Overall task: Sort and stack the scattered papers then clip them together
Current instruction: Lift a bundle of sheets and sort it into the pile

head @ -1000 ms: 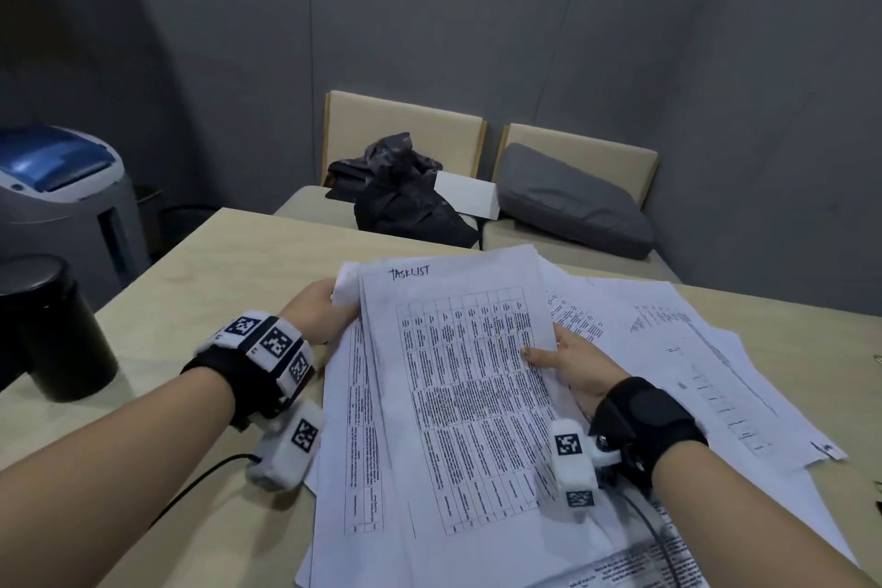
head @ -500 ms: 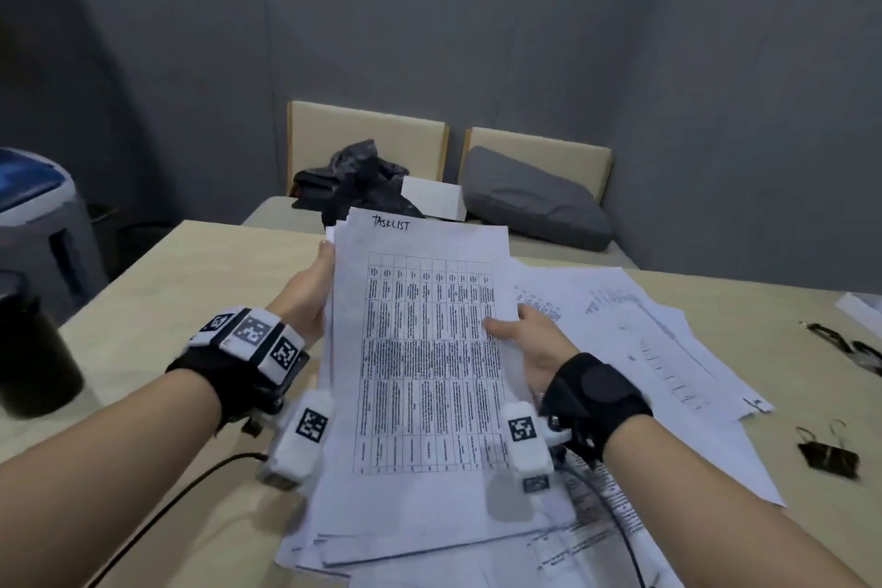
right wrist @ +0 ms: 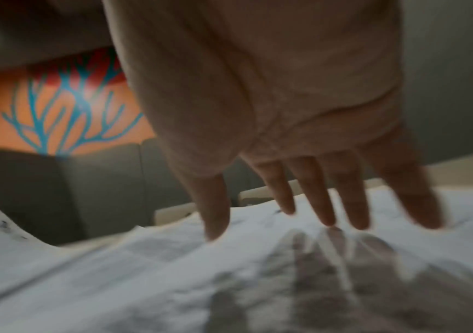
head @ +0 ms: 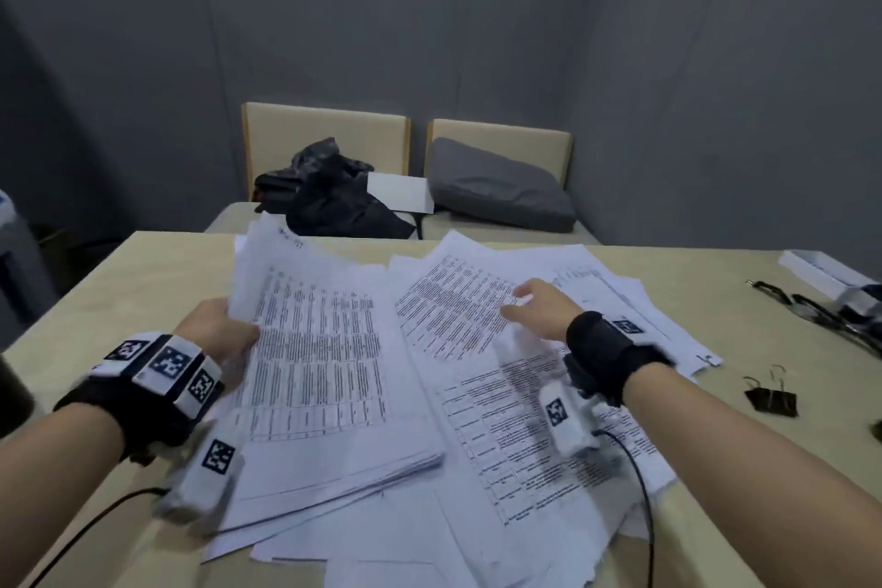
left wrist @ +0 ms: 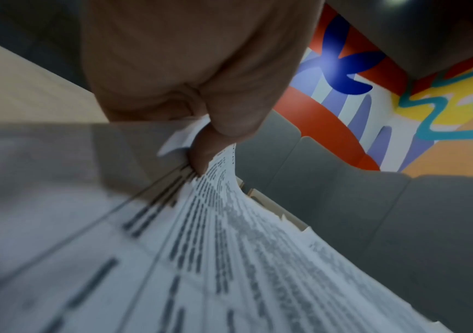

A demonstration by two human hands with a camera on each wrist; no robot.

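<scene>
My left hand [head: 224, 332] grips the left edge of a gathered stack of printed papers [head: 315, 377], thumb on top; the left wrist view shows the thumb [left wrist: 218, 139] pinching the sheets [left wrist: 229, 247]. The stack's far end lifts off the table. My right hand [head: 534, 308] is spread flat with straight fingers over loose printed sheets [head: 458, 310] to the right of the stack; in the right wrist view its fingers [right wrist: 326, 198] hover just above the paper [right wrist: 144, 270], casting a shadow. More sheets [head: 611, 301] fan out beyond. A black binder clip [head: 771, 399] lies on the table at right.
The beige table [head: 143, 282] carries a white box [head: 821, 270] and dark lanyard-like items [head: 811, 310] at far right. Two chairs behind hold black clothing [head: 334, 196] and a grey cushion [head: 496, 186]. A dark cylinder [head: 14, 392] sits at the left edge.
My right hand let go of the stack and moved right over the loose sheets. The stack tilted down toward the table, held by my left hand alone.
</scene>
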